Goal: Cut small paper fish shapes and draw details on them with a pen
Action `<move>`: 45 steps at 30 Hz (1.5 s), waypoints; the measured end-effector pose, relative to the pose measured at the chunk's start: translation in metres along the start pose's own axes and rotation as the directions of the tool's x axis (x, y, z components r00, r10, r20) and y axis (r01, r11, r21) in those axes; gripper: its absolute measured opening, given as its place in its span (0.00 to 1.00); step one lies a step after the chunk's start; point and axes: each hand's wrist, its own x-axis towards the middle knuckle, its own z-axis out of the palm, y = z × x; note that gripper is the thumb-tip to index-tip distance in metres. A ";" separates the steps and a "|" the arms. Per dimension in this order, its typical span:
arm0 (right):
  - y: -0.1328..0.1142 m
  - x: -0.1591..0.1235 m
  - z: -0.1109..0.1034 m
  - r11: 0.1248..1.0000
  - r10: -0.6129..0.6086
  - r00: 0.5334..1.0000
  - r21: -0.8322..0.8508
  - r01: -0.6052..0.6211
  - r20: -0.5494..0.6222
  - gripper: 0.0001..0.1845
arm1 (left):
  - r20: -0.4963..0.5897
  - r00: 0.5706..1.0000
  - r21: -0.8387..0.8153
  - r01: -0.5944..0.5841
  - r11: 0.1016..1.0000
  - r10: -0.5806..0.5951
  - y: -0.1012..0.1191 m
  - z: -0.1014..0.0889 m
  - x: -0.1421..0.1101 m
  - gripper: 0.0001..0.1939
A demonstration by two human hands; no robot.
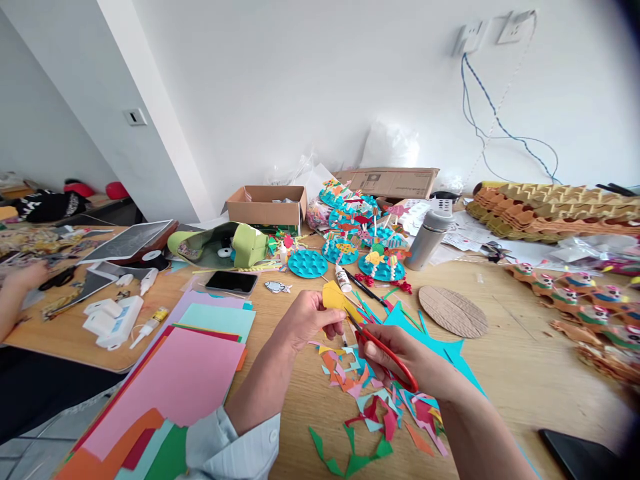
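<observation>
Between the fingers of my left hand (307, 321) is a piece of yellow paper (332, 295), held up over the table. My right hand (393, 350) grips red-handled scissors (400, 367), and their blades meet the lower right edge of the yellow paper. Below both hands lie scraps of coloured paper (357, 380) in pink, orange, red and green. A cut sheet of blue paper (440, 347) lies partly under my right forearm. Just beyond my hands are a small white bottle (343, 279) and a dark pen (367, 289).
Stacked coloured sheets (175, 373) lie at left, near a dark phone (231, 283). Blue discs with paper fish (340, 250) stand at the back beside a grey bottle (429, 237). A cardboard oval (453, 311) lies right. Another person's hand (27, 280) shows at far left.
</observation>
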 end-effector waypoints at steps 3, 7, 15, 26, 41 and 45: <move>0.002 0.000 0.000 1.000 -0.013 1.000 0.000 0.013 0.026 0.29 | -0.004 1.000 -0.001 0.005 1.000 -0.005 -0.001 0.000 0.000 0.11; 0.003 -0.001 0.000 1.000 0.008 1.000 0.001 -0.008 0.013 0.29 | 0.000 1.000 -0.002 0.004 1.000 -0.004 -0.001 -0.001 0.001 0.11; 0.000 0.001 0.000 1.000 0.016 1.000 -0.022 -0.016 -0.012 0.31 | 0.005 1.000 0.003 -0.007 1.000 0.007 -0.003 -0.002 0.000 0.11; 0.005 0.002 -0.001 0.999 -0.021 0.999 0.029 0.023 -0.042 0.30 | -0.018 1.000 -0.004 -0.024 1.000 0.024 0.002 0.000 0.000 0.11; 0.011 0.005 0.000 0.996 -0.037 0.998 0.076 0.040 -0.050 0.28 | -0.077 0.995 -0.046 -0.059 0.997 0.055 0.000 0.002 0.001 0.12; 0.008 0.003 0.001 0.996 -0.073 0.996 0.053 0.076 -0.054 0.26 | -0.074 0.996 -0.050 -0.051 0.997 0.048 0.001 0.003 0.001 0.12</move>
